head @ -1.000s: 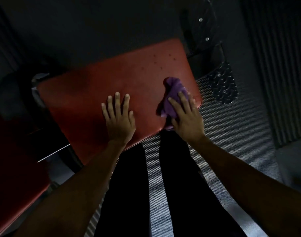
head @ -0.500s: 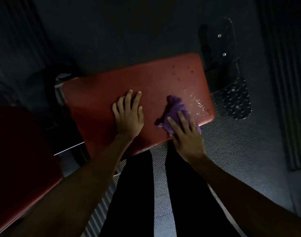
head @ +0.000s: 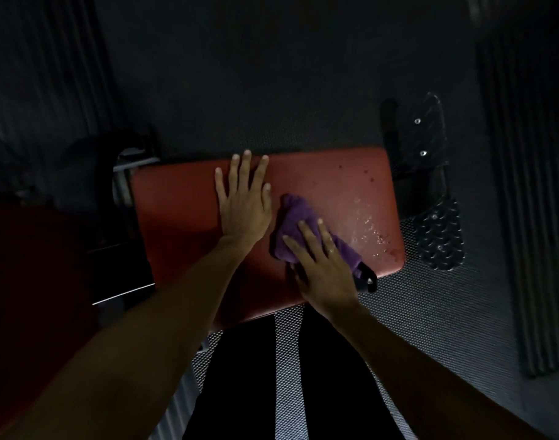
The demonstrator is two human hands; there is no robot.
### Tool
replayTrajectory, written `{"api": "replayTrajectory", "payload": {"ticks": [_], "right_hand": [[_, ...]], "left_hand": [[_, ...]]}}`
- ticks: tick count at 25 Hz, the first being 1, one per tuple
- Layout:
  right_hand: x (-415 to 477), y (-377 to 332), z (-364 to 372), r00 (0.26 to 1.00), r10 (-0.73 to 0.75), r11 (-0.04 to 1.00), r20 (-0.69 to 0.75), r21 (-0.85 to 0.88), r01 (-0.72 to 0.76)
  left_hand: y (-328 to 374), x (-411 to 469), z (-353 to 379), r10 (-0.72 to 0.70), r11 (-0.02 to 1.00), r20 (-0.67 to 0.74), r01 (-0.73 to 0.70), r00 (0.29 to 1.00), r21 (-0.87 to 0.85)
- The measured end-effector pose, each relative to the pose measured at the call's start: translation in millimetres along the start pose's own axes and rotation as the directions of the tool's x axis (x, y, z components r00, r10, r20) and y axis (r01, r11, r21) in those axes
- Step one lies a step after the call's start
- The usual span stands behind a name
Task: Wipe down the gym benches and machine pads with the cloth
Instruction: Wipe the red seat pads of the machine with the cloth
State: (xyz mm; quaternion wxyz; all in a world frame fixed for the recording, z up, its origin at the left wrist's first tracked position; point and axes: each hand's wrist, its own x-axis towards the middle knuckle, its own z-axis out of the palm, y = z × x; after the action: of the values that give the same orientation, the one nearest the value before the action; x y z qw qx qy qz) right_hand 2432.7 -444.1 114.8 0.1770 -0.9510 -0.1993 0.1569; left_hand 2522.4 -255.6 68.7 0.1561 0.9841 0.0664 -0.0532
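A red padded bench seat [head: 183, 217] lies across the middle of the view. My left hand [head: 245, 201] rests flat on it with fingers spread, reaching to the far edge. Just to its right, my right hand [head: 322, 268] presses a bunched purple cloth [head: 295, 217] onto the pad with straight fingers. Wet droplets [head: 370, 230] shine on the pad's right end. A small dark object [head: 365, 281] shows at the right edge of my right hand; I cannot tell what it is.
A second red pad [head: 24, 281] sits at the lower left, with metal frame parts [head: 125, 185] between the two pads. A black studded foot plate [head: 440, 236] stands off the bench's right end. The textured rubber floor [head: 430, 312] surrounds the bench; my dark legs stand below.
My right hand has slid the cloth leftward from the pad's right end toward my left hand, leaving wet streaks. My left hand has moved up to the far edge.
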Motion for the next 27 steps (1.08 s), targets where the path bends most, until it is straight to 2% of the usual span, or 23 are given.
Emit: {"api": "replayTrajectory", "payload": {"ticks": [1,3,5,7,8,10,13,14,15,16,18,19,21,24,25,27], "right_hand": [[-1.2,14.3,-5.9,1.0,0.02,1.0,-0.012,-0.012,-0.02],[23.9,33.9,-21.8,0.98,0.191,0.982,-0.05,0.015,-0.19],[73.5,30.1,-36.4,0.92,0.385,0.922,-0.075,0.076,-0.38],[118.8,9.1,-38.5,0.887,0.461,0.883,-0.032,0.116,-0.455],[129.3,-0.7,-34.5,0.902,0.432,0.898,-0.019,0.095,-0.429],[121.1,-4.9,-26.1,0.958,0.286,0.958,0.012,0.015,-0.286],[74.5,33.2,-29.6,0.997,0.045,0.995,0.068,-0.091,-0.038],[65.7,51.3,-36.9,0.998,0.013,0.992,0.066,-0.124,-0.005],[65.9,66.4,-45.2,0.998,0.042,0.989,0.048,-0.143,-0.035],[73.9,72.7,-52.3,0.991,0.129,0.982,0.022,-0.139,-0.124],[108.1,60.0,-60.5,0.933,0.359,0.932,-0.025,-0.045,-0.36],[130.6,43.2,-59.3,0.905,0.425,0.905,-0.011,0.012,-0.425],[169.8,8.7,-52.9,0.924,0.379,0.925,0.053,0.023,-0.38],[190.4,11.2,-56.3,0.985,0.127,0.988,0.115,-0.098,-0.116],[191.0,29.3,-63.9,0.987,0.107,0.987,0.123,-0.134,-0.09],[181.0,71.7,-81.3,0.981,0.167,0.968,0.096,-0.207,-0.144]], "left_hand": [[0.4,-0.5,0.2,0.0,1.0,-0.005,0.0,1.0,0.006],[0.9,-0.5,1.0,-0.002,1.0,-0.007,0.002,1.0,0.012],[0.3,-0.3,2.1,0.007,1.0,-0.006,-0.007,1.0,0.013],[-1.4,0.4,2.7,0.014,1.0,0.002,-0.014,1.0,0.015],[-1.3,0.8,2.3,0.012,1.0,0.009,-0.012,1.0,0.016],[-0.3,1.7,0.9,0.011,1.0,0.015,-0.011,1.0,0.013],[0.5,-0.5,1.0,0.026,1.0,-0.031,-0.026,0.999,-0.002],[1.0,0.3,1.0,0.027,1.0,-0.047,-0.028,0.999,-0.004],[1.2,1.8,1.0,0.024,1.0,-0.057,-0.024,0.998,-0.009],[1.1,2.4,0.1,0.018,1.0,-0.059,-0.019,0.998,-0.014],[5.0,3.6,-1.5,0.004,1.0,-0.045,-0.005,0.999,-0.03],[7.5,5.5,-1.8,-0.002,0.999,-0.034,0.001,0.999,-0.038],[10.4,11.9,-2.7,-0.01,0.999,-0.003,0.01,1.0,-0.043],[12.9,19.5,-3.1,-0.016,1.0,0.018,0.017,1.0,-0.012],[13.9,21.0,-3.2,-0.019,1.0,0.014,0.02,1.0,-0.011],[15.1,22.7,-4.2,-0.016,1.0,0.004,0.016,1.0,0.003]]}}
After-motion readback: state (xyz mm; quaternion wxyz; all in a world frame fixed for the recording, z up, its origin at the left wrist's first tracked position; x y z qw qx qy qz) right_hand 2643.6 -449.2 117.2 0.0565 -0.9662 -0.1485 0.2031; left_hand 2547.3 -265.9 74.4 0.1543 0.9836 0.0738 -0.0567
